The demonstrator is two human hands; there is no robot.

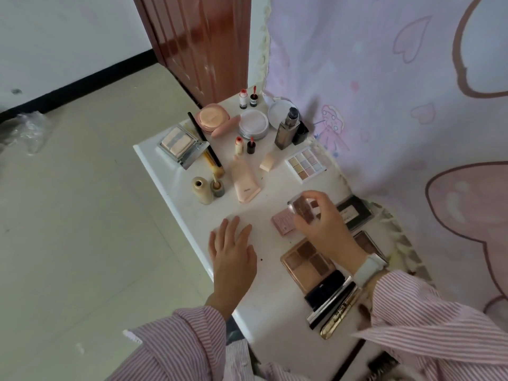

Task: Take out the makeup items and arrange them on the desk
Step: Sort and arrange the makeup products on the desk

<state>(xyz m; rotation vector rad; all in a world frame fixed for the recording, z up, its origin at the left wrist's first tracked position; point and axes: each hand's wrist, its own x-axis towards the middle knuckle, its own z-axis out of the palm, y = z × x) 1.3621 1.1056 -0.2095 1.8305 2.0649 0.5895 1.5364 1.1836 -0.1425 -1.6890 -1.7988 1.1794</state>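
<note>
My right hand (321,218) pinches a small brown eyeshadow palette with a clear case (303,207), held just above a pink compact (281,221) on the white desk (165,171). My left hand (233,251) lies flat on the desk, fingers spread, holding nothing. Near my right wrist are an open brown eyeshadow palette (305,259), a black case (325,288) and a gold tube (339,317). Farther back lie a pastel palette (305,162), a pink tube (243,181), a highlighter compact (178,143) and a foundation bottle (287,130).
A pink patterned curtain (384,105) hangs along the desk's right side. A brown door frame (203,42) stands behind the desk. Tiled floor (82,202) spreads to the left, with crumpled clear plastic (24,130) on it. Round powder jars (253,123) crowd the desk's far end.
</note>
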